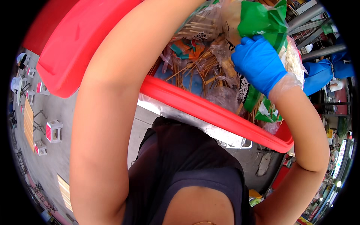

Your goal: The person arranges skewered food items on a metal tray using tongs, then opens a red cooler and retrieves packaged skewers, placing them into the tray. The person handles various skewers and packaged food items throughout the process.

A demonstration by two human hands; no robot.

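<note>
My right hand [256, 64], in a blue glove over a clear plastic one, has its fingers closed on a green-and-clear plastic bag [261, 24]. This bag lies at the right side of a large red plastic bin [208, 105]. My left arm reaches past the top edge of the picture, so my left hand is out of view. Inside the bin are loose wooden skewers [204, 63], an orange-and-teal packet [187, 49] and crumpled clear bags [223, 97]. Farther back lies a clear bag of skewered food [201, 25].
A red plastic lid [76, 47] stands raised at the left. Under the bin is a silvery surface [219, 130]. White stools with red seats [54, 131] and a folding table [28, 123] stand on the concrete floor. Metal bars [306, 19] and a blue cloth or plastic sheet [319, 74] are at the right.
</note>
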